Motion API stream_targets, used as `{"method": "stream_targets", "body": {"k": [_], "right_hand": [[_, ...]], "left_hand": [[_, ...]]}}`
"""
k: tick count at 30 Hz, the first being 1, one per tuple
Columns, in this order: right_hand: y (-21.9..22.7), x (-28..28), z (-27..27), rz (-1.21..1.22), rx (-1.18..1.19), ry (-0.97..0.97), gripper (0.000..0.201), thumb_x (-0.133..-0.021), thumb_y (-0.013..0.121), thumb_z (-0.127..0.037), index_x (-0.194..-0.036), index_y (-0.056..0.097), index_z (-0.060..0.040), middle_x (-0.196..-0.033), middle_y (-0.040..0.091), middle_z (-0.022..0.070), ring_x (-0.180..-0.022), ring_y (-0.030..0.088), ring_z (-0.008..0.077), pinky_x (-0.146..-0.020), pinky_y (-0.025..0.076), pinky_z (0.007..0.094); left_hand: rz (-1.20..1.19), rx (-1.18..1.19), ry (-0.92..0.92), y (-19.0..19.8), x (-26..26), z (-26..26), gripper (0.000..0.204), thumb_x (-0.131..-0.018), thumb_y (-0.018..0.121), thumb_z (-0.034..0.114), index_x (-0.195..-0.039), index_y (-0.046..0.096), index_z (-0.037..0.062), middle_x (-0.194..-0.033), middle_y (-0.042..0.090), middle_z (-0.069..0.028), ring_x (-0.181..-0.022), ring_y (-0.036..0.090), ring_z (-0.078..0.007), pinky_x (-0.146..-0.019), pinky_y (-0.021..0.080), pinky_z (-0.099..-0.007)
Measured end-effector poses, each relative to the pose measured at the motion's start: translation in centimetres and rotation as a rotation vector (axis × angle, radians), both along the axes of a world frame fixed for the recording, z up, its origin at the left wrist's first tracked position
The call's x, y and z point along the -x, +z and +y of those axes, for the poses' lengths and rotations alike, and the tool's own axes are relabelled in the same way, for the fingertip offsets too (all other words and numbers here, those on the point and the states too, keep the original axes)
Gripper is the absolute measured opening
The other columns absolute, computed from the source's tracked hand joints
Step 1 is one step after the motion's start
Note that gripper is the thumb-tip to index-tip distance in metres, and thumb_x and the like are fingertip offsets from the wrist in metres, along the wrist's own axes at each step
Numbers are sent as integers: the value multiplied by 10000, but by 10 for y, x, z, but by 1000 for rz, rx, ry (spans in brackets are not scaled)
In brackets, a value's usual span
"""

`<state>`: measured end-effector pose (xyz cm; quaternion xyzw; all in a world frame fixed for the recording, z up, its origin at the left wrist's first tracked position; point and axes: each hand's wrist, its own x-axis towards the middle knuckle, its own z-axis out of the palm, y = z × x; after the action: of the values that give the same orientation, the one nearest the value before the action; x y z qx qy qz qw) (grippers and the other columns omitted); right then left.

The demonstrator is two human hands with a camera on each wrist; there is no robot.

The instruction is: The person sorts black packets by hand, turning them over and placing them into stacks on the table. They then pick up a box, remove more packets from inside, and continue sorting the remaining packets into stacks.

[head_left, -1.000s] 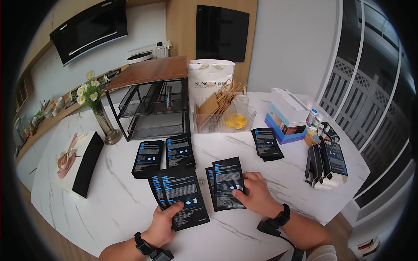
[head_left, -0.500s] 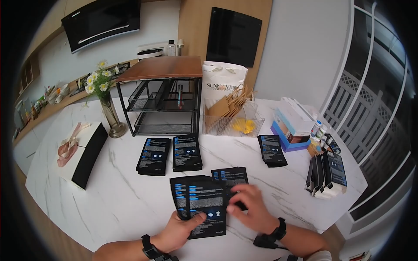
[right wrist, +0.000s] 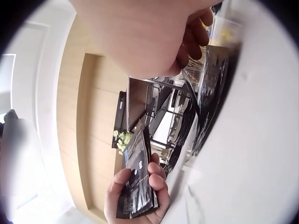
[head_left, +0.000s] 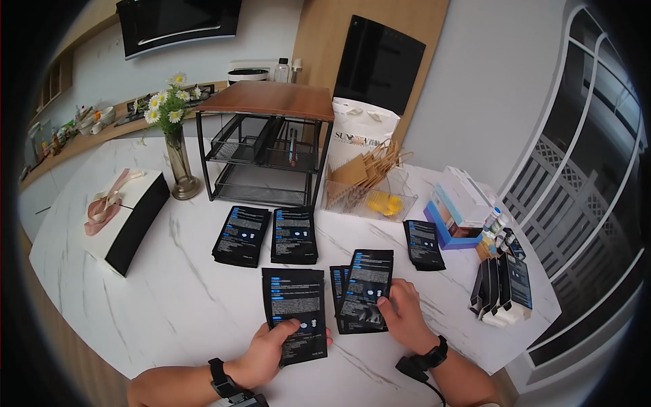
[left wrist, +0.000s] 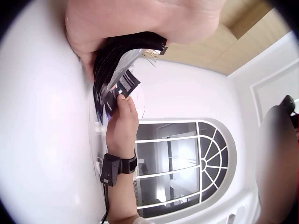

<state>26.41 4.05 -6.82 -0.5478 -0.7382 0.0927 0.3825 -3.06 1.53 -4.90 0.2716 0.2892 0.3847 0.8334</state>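
Note:
My left hand grips a thick stack of black printed packets, thumb across the front, above the table's near side. In the right wrist view, the fingers of that hand wrap behind the packets. Between thumb and fingers, my right hand pinches a single black packet at its right edge. This packet overlaps a small pile of like packets. Farther back lie two neat piles, a left one and a right one. Another packet pile lies to the right.
A black wire rack with a wooden top stands behind the piles, beside a clear bin of paper bags. Left are a flower vase and a ribboned box. Opened black cartons and stacked boxes stand right.
My right hand reached to the stack in my left hand and came back right with one packet, over the small pile. The stack in my left hand now looks squarer. The head view has shifted.

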Motion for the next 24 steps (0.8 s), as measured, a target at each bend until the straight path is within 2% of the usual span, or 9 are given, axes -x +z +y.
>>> {"method": "stream_targets", "body": {"k": [2, 4, 6, 15, 17, 18, 20, 23, 24], "right_hand": [[-3, -1, -1, -48, 29, -10, 196, -896, 691, -155, -856, 536, -42, -1155, 603, 178, -1045, 529, 382, -908, 399, 482], [-7, 2, -3, -169, -11, 33, 198, -885, 709, -168, -834, 557, -52, -1186, 609, 164, -1077, 535, 365, -930, 399, 477], [-6, 3, -4, -174, 10, 13, 211, -858, 749, -170, -813, 572, -65, -1219, 608, 146, -1105, 535, 350, -945, 395, 468], [6, 21, -12, -70, -36, -146, 262, -832, 813, -229, -848, 596, -82, -1165, 616, 128, -1094, 536, 327, -938, 387, 452], [15, 32, -24, -54, -43, 215, 283, -847, 810, -277, -895, 612, -80, -1167, 596, 132, -1079, 530, 323, -930, 383, 453], [18, 41, -33, -18, -27, 286, 284, -864, 797, -299, -914, 621, -82, -1132, 587, 111, -1034, 533, 323, -925, 376, 454], [22, 57, -43, -9, 14, 291, 267, -865, 787, -263, -870, 592, -81, -1040, 585, 104, -982, 532, 333, -891, 381, 449], [9, 40, -33, 40, 21, 232, 264, -860, 778, -222, -833, 564, -69, -971, 579, 111, -949, 525, 345, -854, 386, 447], [4, 30, -23, 38, 20, 235, 264, -860, 778, -222, -833, 564, -69, -971, 579, 111, -949, 525, 345, -854, 386, 447]], "left_hand": [[41, -40, 41, -2, 2, 2, 384, -1036, 444, 158, -1350, 476, -61, -1221, 662, -262, -1155, 669, -396, -1049, 537, -502], [55, -29, 41, -4, 3, 2, 355, -1049, 469, 131, -1355, 479, -49, -1223, 670, -228, -1136, 682, -359, -1016, 561, -481], [181, -1, 122, -5, 0, 0, 338, -1053, 555, 128, -1324, 533, -72, -1199, 697, -166, -1042, 708, -238, -932, 589, -369], [243, -150, 74, -6, -6, -5, 289, -1035, 643, 159, -1246, 641, -39, -1156, 717, -89, -985, 674, -136, -868, 565, -299], [274, -178, 53, -7, -12, -8, 281, -1033, 652, 172, -1235, 658, -23, -1131, 723, -74, -971, 667, -121, -854, 557, -286], [306, -205, 27, -7, -15, -9, 273, -1031, 661, 185, -1224, 674, -7, -1107, 729, -59, -957, 660, -106, -839, 550, -274], [360, -257, 13, -9, -16, -10, 247, -1027, 670, 197, -1192, 705, 17, -1074, 736, -41, -945, 647, -84, -823, 540, -261], [379, -301, -52, -6, -14, -7, 312, -1056, 617, 235, -1260, 659, 2, -1130, 726, -70, -994, 678, -130, -875, 555, -279], [219, -195, -84, -3, -12, -5, 345, -1070, 579, 239, -1296, 619, -19, -1166, 716, -99, -1025, 691, -171, -906, 562, -300]]}}
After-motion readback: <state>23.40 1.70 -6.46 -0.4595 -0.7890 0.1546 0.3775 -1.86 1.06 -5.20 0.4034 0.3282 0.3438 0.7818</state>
